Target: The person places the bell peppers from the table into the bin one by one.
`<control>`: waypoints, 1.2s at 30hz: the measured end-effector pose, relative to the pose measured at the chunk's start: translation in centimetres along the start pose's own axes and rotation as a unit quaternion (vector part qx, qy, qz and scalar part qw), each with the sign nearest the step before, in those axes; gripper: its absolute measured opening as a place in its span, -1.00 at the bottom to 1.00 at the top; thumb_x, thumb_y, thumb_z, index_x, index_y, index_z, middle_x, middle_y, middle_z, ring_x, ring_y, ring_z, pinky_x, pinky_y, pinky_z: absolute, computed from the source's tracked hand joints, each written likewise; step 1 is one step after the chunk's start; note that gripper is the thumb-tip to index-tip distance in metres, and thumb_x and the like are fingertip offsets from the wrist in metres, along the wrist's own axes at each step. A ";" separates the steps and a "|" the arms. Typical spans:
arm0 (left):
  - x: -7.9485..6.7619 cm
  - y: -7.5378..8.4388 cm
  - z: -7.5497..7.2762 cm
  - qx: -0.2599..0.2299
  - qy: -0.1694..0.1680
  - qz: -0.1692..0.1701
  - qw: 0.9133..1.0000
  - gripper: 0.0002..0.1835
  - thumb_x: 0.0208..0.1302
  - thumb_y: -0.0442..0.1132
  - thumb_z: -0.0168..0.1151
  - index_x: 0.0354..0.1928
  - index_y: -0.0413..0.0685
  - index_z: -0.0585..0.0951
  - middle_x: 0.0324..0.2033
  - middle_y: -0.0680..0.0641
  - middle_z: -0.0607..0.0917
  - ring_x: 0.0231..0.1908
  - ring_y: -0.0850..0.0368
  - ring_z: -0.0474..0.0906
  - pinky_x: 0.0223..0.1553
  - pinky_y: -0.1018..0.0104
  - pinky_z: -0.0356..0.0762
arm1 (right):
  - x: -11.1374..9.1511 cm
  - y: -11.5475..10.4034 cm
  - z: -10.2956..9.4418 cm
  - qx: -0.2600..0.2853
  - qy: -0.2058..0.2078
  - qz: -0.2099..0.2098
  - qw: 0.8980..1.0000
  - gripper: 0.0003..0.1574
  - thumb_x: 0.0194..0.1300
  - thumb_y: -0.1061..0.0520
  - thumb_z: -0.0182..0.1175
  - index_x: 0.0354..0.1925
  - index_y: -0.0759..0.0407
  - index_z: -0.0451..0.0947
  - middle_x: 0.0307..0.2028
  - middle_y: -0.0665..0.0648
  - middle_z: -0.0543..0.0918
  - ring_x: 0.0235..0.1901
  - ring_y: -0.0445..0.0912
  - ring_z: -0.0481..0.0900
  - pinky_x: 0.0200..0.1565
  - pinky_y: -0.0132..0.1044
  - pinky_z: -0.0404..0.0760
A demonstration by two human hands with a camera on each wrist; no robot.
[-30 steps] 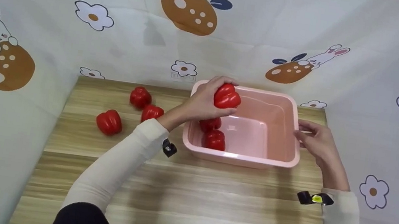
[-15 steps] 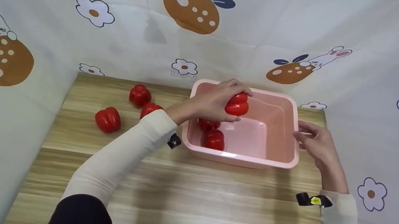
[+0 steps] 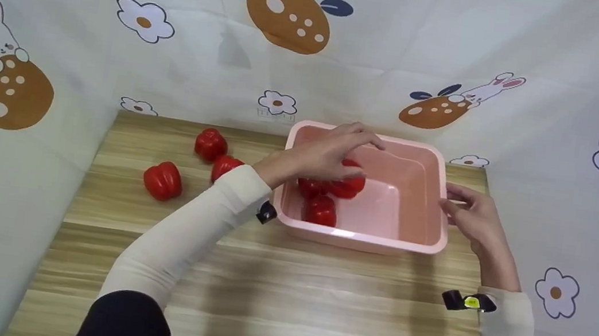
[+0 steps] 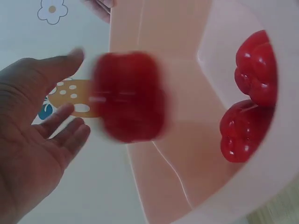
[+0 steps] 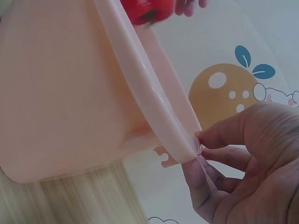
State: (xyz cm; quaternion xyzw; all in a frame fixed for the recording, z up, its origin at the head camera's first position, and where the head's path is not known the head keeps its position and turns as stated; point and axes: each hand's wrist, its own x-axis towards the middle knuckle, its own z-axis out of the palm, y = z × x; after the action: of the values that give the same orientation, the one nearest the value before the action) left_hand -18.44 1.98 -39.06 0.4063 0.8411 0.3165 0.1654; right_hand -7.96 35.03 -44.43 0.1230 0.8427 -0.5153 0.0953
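A red bell pepper (image 4: 130,98), blurred by motion, is in mid-air inside the pink plastic basin (image 3: 365,238), apart from my left hand (image 3: 327,154). In the left wrist view that hand (image 4: 39,116) has its fingers spread and nothing between them. Below, two more red bell peppers lie at the basin's left end, one nearer the front (image 3: 321,211) and one partly hidden behind it (image 3: 308,188). My right hand (image 3: 475,214) pinches the basin's right rim; the right wrist view has thumb and fingers of this hand (image 5: 247,163) gripping the rim's corner.
Three red bell peppers rest on the wooden table (image 3: 281,304) left of the basin: one at the back (image 3: 211,145), one partly covered by the left sleeve (image 3: 225,166), one farther left (image 3: 163,181). A patterned cloth (image 3: 184,77) hangs close behind the basin.
My left hand moved right over the basin with the bell pepper, then let it go; the pepper has dropped below the fingers. The right hand keeps its pinch on the rim.
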 end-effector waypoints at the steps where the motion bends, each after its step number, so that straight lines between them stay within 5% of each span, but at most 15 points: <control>1: 0.0 0.1 -0.1 0.000 0.006 0.008 1.000 -0.42 0.43 -0.08 0.39 0.43 0.26 0.47 0.40 0.04 0.47 0.41 0.11 0.38 0.45 0.17 0.50 | 0.0 0.0 0.1 0.000 -0.001 -0.001 1.000 -0.33 0.54 0.23 0.12 0.51 0.43 0.31 0.28 0.51 0.52 -0.20 -0.39 0.72 -0.12 -0.36 0.81; 6: -0.3 0.1 -0.8 0.000 0.031 0.032 0.999 -0.49 0.47 -0.04 0.34 0.41 0.16 0.52 0.34 0.02 0.54 0.39 0.12 0.43 0.49 0.19 0.43 | 0.0 -0.2 0.2 -0.007 0.004 -0.006 1.000 -0.33 0.53 0.22 0.15 0.50 0.41 0.34 0.27 0.51 0.54 -0.21 -0.38 0.72 -0.16 -0.40 0.80; 18: -3.2 -2.4 -0.9 -0.043 0.067 -0.005 0.997 -0.54 0.47 -0.01 0.33 0.36 0.23 0.56 0.38 0.08 0.55 0.46 0.13 0.41 0.52 0.05 0.43 | -0.2 -0.1 -0.1 0.002 0.001 -0.004 1.000 -0.31 0.53 0.21 0.16 0.51 0.43 0.32 0.28 0.53 0.51 -0.22 -0.43 0.70 -0.16 -0.42 0.79; 26: -7.3 -5.5 0.0 -0.065 0.158 0.000 0.985 -0.56 0.48 -0.09 0.33 0.34 0.16 0.57 0.31 0.06 0.62 0.41 0.10 0.49 0.52 0.03 0.42 | -0.3 -0.2 -0.3 -0.011 0.002 -0.003 1.000 -0.31 0.54 0.17 0.17 0.51 0.36 0.35 0.28 0.49 0.54 -0.22 -0.40 0.70 -0.16 -0.39 0.80; 36: -12.2 -9.0 2.2 -0.087 0.254 -0.046 0.962 -0.45 0.40 -0.23 0.39 0.40 -0.05 0.52 0.33 -0.09 0.59 0.39 -0.05 0.50 0.43 -0.03 0.51 | -0.4 0.0 -0.4 -0.019 -0.005 0.004 1.000 -0.31 0.55 0.17 0.17 0.53 0.33 0.33 0.29 0.48 0.54 -0.21 -0.37 0.71 -0.15 -0.37 0.81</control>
State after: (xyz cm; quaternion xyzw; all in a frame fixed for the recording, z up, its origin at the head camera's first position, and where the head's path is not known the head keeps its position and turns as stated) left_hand -15.01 -10.97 -46.46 0.2573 0.8423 0.4735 -0.0047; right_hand -7.56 35.31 -44.17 0.1219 0.8513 -0.4997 0.1035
